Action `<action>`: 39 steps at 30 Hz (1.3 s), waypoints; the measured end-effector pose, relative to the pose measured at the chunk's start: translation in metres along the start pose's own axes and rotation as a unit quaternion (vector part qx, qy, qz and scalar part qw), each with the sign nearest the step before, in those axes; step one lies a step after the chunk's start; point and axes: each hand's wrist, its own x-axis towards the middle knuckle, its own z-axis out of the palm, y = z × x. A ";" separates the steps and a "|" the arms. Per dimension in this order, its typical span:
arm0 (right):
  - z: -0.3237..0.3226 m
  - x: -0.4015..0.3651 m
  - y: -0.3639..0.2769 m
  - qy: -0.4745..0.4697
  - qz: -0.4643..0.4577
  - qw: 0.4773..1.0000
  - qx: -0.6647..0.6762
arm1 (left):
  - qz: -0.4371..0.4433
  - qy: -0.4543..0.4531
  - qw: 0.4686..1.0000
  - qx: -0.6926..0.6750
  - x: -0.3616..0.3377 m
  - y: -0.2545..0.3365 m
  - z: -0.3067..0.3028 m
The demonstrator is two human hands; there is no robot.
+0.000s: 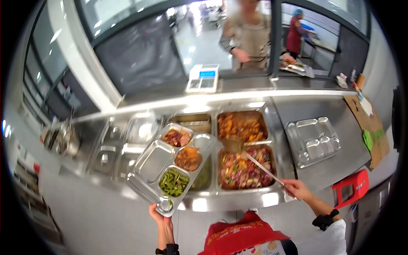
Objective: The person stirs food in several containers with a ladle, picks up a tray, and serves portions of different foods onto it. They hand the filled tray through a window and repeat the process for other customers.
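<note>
My left hand [160, 216] grips the near corner of a steel compartment tray [154, 161], held tilted over the serving counter. Green beans [173, 182], a brown-orange dish [188, 159] and a reddish mix with purple pieces [176, 137] fill three of its compartments; the large one at the left is bare. In my right hand [298, 189] is the long handle of a ladle [265, 171]. Its bowl overlaps the divider between a pan of orange-brown chunks [242, 123] and a pan of diced meat with purple onion [244, 172]. The raised tray partly hides a pan of greens [202, 176].
Another divided steel tray [313, 142] lies on the right counter, beside cardboard [369, 127] and a red stool [351, 187]. Lidded pans [105, 158] line the left. A digital scale [202, 79] stands on the ledge, with a person [250, 40] behind it.
</note>
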 end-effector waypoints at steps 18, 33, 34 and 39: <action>-0.194 0.016 0.053 0.358 -0.169 0.852 -0.341 | 0.068 -0.245 0.967 -0.022 0.099 -0.142 0.299; -0.217 0.028 0.109 0.353 -0.155 0.830 -0.402 | 0.066 -0.311 0.948 -0.031 0.126 -0.179 0.407; -0.215 0.023 0.114 0.359 -0.147 0.828 -0.404 | 0.068 -0.337 0.939 -0.028 0.138 -0.185 0.412; -0.215 0.028 0.110 0.378 -0.150 0.822 -0.399 | -0.064 -0.398 0.915 -0.022 0.061 -0.226 0.435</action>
